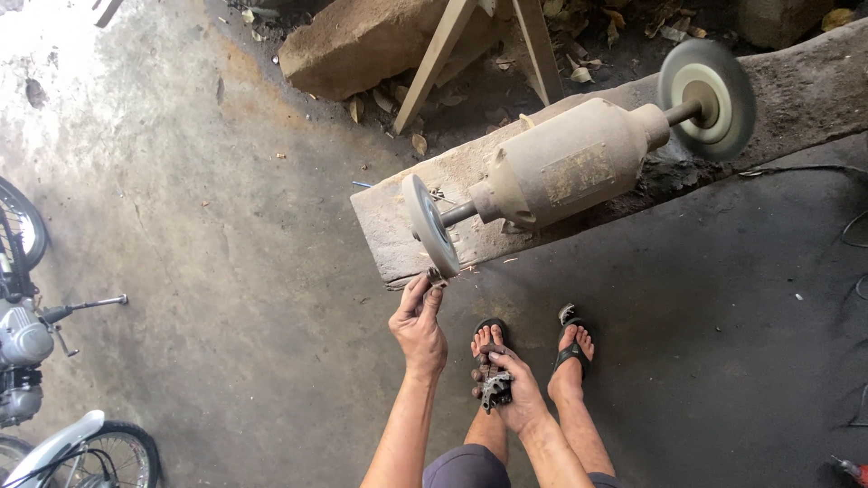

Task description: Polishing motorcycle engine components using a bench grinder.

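A double-ended bench grinder sits on a rough wooden beam. My left hand pinches a small metal piece against the bottom of the near grinding wheel, and a few sparks fly off beside it. My right hand hangs lower, over my sandalled feet, gripping several small grey metal parts. The far wheel spins blurred at the other end of the shaft.
A motorbike stands at the left edge on the concrete floor. A large stone block and a wooden trestle lie behind the beam, with dry leaves. Cables trail at the right, and a red tool lies at the bottom right corner.
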